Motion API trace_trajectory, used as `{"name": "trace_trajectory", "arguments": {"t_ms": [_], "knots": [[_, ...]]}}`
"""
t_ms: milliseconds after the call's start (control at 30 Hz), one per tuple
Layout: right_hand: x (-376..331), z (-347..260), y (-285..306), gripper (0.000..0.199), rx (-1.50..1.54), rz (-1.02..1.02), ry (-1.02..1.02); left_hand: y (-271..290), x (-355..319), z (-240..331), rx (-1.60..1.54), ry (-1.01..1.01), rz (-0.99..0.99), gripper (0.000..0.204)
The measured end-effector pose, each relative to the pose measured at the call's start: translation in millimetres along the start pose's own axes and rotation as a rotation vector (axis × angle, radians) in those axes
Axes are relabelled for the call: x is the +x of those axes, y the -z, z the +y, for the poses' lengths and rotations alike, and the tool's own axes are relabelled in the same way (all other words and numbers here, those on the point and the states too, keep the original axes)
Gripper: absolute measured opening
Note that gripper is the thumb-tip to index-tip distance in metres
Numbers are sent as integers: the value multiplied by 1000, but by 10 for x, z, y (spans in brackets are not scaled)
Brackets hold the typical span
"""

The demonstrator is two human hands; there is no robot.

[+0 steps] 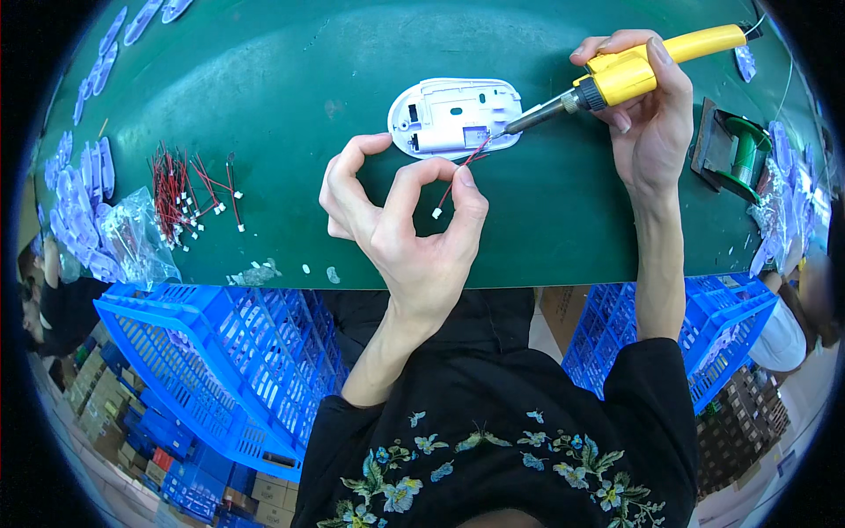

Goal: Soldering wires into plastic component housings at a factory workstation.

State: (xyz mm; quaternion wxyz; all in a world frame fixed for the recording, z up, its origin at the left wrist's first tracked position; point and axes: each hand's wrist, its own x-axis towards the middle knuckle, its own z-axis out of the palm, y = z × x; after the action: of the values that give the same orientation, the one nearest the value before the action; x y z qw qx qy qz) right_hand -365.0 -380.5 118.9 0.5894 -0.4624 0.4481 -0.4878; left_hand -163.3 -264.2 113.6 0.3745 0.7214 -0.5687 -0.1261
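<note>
A white oval plastic housing (449, 110) lies on the green table with its inner side up. My right hand (647, 114) is closed round a yellow soldering iron (616, 79), whose tip meets the housing's lower right part. Thumb and index finger of my left hand (414, 207) pinch a red-and-black wire lead (447, 195). A small white connector dangles from the lead's near end, and its other end reaches the iron's tip. Another left finger touches the housing's left edge. Whether the wire end is joined there is too small to tell.
On the green table (290, 211), a pile of wire leads (180, 189) lies left beside a plastic bag (141, 238). Pale housings (84, 202) line the left rim. A green solder spool (746, 158) stands right. Blue crates (220, 352) flank my lap; people sit at both sides.
</note>
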Motion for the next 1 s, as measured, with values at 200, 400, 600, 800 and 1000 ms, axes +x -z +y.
{"name": "trace_trajectory", "arguments": {"t_ms": [200, 400, 600, 800, 1000], "knots": [[-7, 6, -14, 40, -12, -17, 9, 2, -13, -9, -2, 8, -8, 12], [-10, 3, -12, 39, -28, -34, 40, 2, -4, 9, -1, 11, -8, 12], [-8, -6, 22, 39, 0, -48, 50, -4, -3, 9, 17, 9, -7, 13], [16, -41, -143, 30, 45, 27, 124, -16, -4, 8, 9, -3, -4, 12], [11, -47, -187, 32, 55, 47, 110, -14, -9, 7, 17, 9, -8, 12]]}}
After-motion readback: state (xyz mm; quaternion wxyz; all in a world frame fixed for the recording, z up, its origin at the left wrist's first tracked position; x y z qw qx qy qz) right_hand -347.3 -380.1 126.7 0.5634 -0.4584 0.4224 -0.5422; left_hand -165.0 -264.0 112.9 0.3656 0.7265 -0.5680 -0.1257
